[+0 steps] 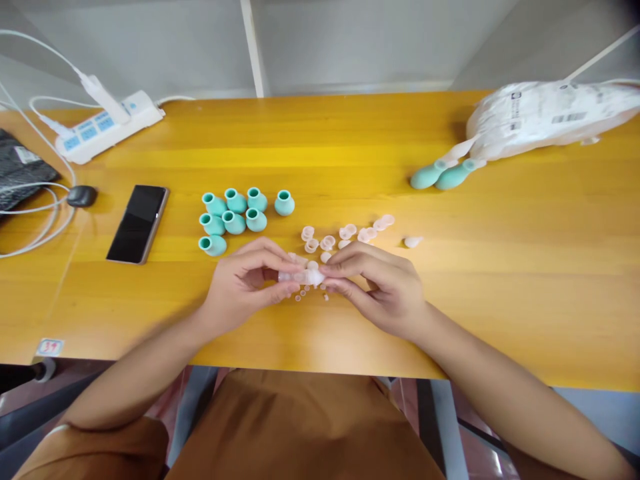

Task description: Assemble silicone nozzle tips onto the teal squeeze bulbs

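In the middle of the table, my left hand (240,280) is closed around a translucent plastic tube (293,276). My right hand (387,283) pinches the white conical tip (314,275) at the tube's right end; the fingertips partly hide it. Beyond the hands lie several small clear plastic cups (328,243), and below them a few tiny clear rings (303,293). A loose white cone-shaped tip (413,242) rests to the right. Several teal rubber bulbs (233,222) stand grouped at the left, open necks up, with one bulb (285,203) a little apart.
Two teal bulbs with clear tubes (453,175) lie beside a white plastic bag (545,120) at the back right. Leftward are a black phone (137,224), a black mouse-like object (82,196), white cables and a power strip (110,130). A grey partition (350,47) bounds the table's back.
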Demonstrator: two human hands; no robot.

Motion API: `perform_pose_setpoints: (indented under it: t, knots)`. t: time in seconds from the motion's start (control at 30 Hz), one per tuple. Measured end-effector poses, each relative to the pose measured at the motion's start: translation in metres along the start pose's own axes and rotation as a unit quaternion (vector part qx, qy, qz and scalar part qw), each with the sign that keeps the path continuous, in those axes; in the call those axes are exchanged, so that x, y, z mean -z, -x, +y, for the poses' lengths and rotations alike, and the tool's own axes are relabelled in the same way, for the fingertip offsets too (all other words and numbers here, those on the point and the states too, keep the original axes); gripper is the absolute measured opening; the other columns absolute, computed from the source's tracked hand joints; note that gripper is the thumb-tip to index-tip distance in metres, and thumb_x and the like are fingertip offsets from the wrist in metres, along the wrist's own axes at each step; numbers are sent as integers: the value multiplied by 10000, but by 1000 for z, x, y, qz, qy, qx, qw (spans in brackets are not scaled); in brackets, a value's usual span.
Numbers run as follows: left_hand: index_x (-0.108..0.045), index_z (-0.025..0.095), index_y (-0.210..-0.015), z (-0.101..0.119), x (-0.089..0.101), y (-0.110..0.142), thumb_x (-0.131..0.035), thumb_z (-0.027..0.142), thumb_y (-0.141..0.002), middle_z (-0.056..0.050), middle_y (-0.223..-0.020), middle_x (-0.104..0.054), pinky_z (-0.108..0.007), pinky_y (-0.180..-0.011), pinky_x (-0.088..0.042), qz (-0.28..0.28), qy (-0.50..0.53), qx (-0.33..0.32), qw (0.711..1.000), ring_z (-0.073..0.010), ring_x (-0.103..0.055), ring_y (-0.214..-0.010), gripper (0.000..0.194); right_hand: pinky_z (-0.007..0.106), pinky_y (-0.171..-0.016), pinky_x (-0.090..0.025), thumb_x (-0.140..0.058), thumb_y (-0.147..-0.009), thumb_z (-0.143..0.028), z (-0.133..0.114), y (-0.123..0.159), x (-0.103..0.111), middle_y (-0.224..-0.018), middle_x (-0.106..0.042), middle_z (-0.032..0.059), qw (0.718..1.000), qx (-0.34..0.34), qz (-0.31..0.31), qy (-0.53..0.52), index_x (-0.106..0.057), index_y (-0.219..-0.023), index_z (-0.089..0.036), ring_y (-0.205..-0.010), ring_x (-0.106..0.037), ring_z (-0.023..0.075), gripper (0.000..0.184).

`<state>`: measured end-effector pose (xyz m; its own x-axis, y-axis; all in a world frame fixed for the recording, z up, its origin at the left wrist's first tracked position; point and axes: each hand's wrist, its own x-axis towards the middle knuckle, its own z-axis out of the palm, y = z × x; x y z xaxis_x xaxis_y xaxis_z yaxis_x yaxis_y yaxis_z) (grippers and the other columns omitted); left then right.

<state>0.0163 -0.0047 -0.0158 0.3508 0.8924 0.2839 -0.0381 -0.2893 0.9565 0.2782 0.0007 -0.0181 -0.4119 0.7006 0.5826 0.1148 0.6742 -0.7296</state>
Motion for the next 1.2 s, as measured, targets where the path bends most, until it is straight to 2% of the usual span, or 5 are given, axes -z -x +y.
perform_pose_setpoints:
  t: [0.13,0.4,0.67,0.93,1.2]
  knots:
    - [-902,277,-1112,0,0,3,-983,201,-895,-22,-931,-778,-255,-680,-663,16,-43,-19,999,-142,-745,-794,244,326,-809,-701,-804,-1029,-92,0,2,-1,-1057,-845,82,1000,5,4,8,-782,-1171,-208,-950,-825,195,185]
    - [-899,332,-1161,-3,-7,9,-1003,188,-873,-17,-1014,-855,-268,-728,-691,66,-110,-95,987,-154,-819,-817,338,330,-794,-697,-789,-1021,-80,-6,4,-7,-981,-844,84,998,-37,17,-37,-770,-1101,-197,-908,-826,195,143]
    - [-866,385,-1276,5,-3,7,-953,212,-937,-5,-1038,-867,-269,-725,-714,35,-201,-169,964,-164,-844,-814,391,321,-785,-683,-796,-1019,-88,-6,4,-4,-994,-840,83,998,-38,-4,-43,-753,-1062,-199,-895,-819,187,126]
    - [-869,349,-1272,7,-1,7,-933,153,-943,-22,-1072,-872,-255,-747,-706,23,-206,-172,963,-159,-839,-847,388,324,-819,-701,-751,-1033,-70,-2,5,0,-1026,-843,88,999,6,-40,0,-750,-1148,-209,-958,-838,208,180]
    - [-887,322,-1193,9,-6,9,-910,176,-970,-20,-1040,-875,-259,-780,-701,38,-211,-141,966,-155,-834,-852,267,338,-808,-729,-736,-1039,-61,-1,5,2,-1052,-825,117,995,58,-47,71,-736,-1146,-196,-961,-840,224,172]
